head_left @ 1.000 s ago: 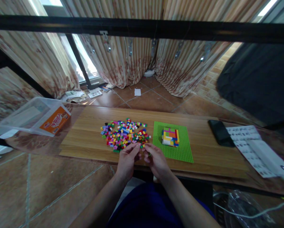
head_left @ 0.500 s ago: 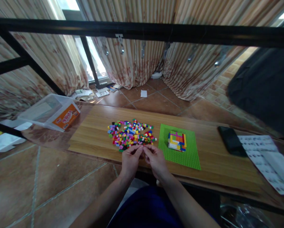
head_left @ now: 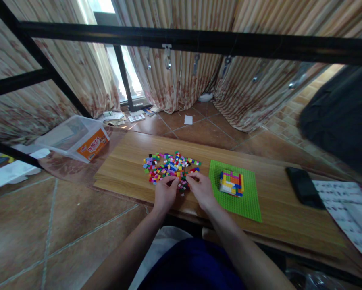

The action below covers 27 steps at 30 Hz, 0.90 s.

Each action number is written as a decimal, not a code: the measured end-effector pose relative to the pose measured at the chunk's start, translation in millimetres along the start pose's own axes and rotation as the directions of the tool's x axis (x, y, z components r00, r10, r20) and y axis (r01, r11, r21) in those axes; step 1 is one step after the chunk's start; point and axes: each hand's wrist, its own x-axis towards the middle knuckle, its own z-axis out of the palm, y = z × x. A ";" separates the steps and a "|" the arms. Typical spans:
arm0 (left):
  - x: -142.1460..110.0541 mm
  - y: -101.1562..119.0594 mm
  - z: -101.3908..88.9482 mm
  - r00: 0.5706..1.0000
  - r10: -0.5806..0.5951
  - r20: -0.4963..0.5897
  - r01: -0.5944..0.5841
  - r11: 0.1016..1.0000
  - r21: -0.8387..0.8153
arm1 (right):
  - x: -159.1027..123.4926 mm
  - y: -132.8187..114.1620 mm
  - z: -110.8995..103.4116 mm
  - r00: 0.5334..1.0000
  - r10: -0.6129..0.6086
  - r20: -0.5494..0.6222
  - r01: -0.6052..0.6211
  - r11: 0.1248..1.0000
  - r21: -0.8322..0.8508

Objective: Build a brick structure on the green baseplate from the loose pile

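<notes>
A loose pile of small coloured building bricks [head_left: 164, 163] lies on the wooden board [head_left: 123, 149]. My left hand [head_left: 165, 194] is at the pile's near edge, thumb and forefinger pressed together. Whatever sits in that pinch is too small to make out. My right hand [head_left: 201, 188] is a short way to its right, fingertips closed over the bricks' near right side; what they hold, if anything, is hidden. Right of it, a block built of white, yellow, red and blue bricks [head_left: 231, 183] stands on a green baseplate [head_left: 247, 205].
A clear plastic box [head_left: 75, 135] with an orange label stands at the left end. On the right are a black phone [head_left: 303, 187] and a printed sheet [head_left: 344, 209]. A black metal bar [head_left: 181, 40] crosses above, before curtains [head_left: 181, 88].
My hands, fingertips together before, have drawn apart and moved slightly forward over the pile's near edge. The whole view has shifted a little, moving the scene rightward.
</notes>
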 end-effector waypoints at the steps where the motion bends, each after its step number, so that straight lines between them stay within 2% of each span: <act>1: 4.7 0.5 -2.3 0.998 0.058 0.009 -0.058 0.993 0.106 | 8.2 -2.8 -1.1 0.999 -0.048 0.017 0.050 0.986 -0.156; 4: 14.3 5.7 -5.8 0.977 0.206 0.052 -0.210 0.907 0.364 | 29.1 -13.3 0.5 0.988 -0.113 0.109 0.154 0.837 -0.525; 8: 18.1 10.9 -5.6 0.953 0.273 0.129 -0.299 0.790 0.536 | 42.7 -22.5 6.3 0.957 -0.104 0.270 0.275 0.621 -0.734; 12: 15.7 8.4 -7.6 0.946 0.291 0.141 -0.318 0.761 0.565 | 44.5 -23.5 8.3 0.930 -0.098 0.353 0.348 0.534 -0.770; 16: 11.1 3.1 -14.1 0.943 0.311 0.123 -0.329 0.797 0.507 | 43.8 -23.6 13.0 0.919 -0.140 0.369 0.389 0.479 -0.787; 21: 7.2 -4.0 -23.5 0.937 0.339 0.079 -0.338 0.832 0.441 | 46.2 -22.5 26.9 0.888 -0.171 0.426 0.459 0.368 -0.809; 27: 7.3 -6.9 -33.4 0.933 0.356 0.051 -0.347 0.854 0.387 | 49.5 -23.6 41.5 0.896 -0.139 0.422 0.445 0.266 -0.855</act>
